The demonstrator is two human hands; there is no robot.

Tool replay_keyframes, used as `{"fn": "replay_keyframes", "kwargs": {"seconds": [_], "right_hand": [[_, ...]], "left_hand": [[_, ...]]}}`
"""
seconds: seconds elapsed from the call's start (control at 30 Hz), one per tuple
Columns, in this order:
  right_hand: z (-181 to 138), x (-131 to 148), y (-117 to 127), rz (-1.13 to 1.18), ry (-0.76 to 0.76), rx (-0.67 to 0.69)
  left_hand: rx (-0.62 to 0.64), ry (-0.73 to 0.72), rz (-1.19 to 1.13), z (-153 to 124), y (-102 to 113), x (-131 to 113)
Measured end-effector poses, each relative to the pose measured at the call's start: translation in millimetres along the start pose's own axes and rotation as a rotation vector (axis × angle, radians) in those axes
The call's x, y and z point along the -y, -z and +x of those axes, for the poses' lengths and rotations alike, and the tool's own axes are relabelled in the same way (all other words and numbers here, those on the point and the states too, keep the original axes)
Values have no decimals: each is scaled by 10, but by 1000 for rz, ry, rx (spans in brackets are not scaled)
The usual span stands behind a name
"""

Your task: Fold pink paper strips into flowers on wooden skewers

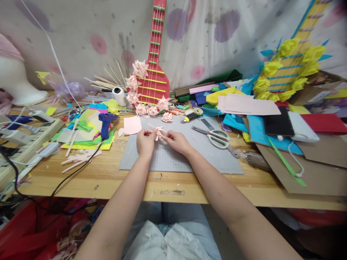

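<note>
A pale pink paper flower (159,133) is pinched between my two hands above the grey cutting mat (173,159). My left hand (145,141) grips its left side with closed fingers. On the other side, the thumb and fingers of my right hand (177,140) press on its petals. Another pink paper flower lies just beyond my hands, and a pink paper sheet (132,125) rests at the mat's far left corner. Behind them leans a red paper guitar (159,81) with pink flowers along its left and lower edge.
Scissors (217,139) and a yellow utility knife (192,115) lie on the mat to the right. A blue glue gun (106,124) stands on coloured paper at left, its black cord hanging over the table edge. A power strip (32,144) lies far left; cardboard (311,173) overhangs at right.
</note>
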State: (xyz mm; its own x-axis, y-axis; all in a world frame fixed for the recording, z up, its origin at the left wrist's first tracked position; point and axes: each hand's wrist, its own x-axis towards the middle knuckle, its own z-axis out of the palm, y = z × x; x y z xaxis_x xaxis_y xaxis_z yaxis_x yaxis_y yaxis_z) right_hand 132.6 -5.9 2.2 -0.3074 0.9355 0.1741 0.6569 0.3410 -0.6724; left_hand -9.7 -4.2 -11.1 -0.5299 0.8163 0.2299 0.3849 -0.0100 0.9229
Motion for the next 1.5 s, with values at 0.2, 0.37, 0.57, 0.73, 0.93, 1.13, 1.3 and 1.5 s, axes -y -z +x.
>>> {"fn": "replay_keyframes", "kwargs": {"seconds": [0.2, 0.37, 0.57, 0.73, 0.93, 1.13, 1.3, 1.5], "right_hand": [[16, -16, 0, 14, -15, -12], [48, -66, 0, 12, -45, -55], [68, -85, -11, 24, -56, -43], [81, -98, -15, 42, -58, -11], [91, -100, -29, 199, -37, 17], [58, -71, -29, 299, -49, 26], [23, -29, 22, 295, 67, 33], [51, -92, 65, 235, 109, 18]], "left_hand": [[43, -108, -37, -31, -11, -30], [122, -226, 21, -77, 12, -47], [126, -236, 107, -80, 27, -45], [94, -264, 126, -74, 19, -29], [75, -265, 133, -86, 15, -27], [52, -267, 105, -101, 16, -52], [58, -293, 47, -103, 44, -83], [88, -249, 15, -118, 46, -83]]}}
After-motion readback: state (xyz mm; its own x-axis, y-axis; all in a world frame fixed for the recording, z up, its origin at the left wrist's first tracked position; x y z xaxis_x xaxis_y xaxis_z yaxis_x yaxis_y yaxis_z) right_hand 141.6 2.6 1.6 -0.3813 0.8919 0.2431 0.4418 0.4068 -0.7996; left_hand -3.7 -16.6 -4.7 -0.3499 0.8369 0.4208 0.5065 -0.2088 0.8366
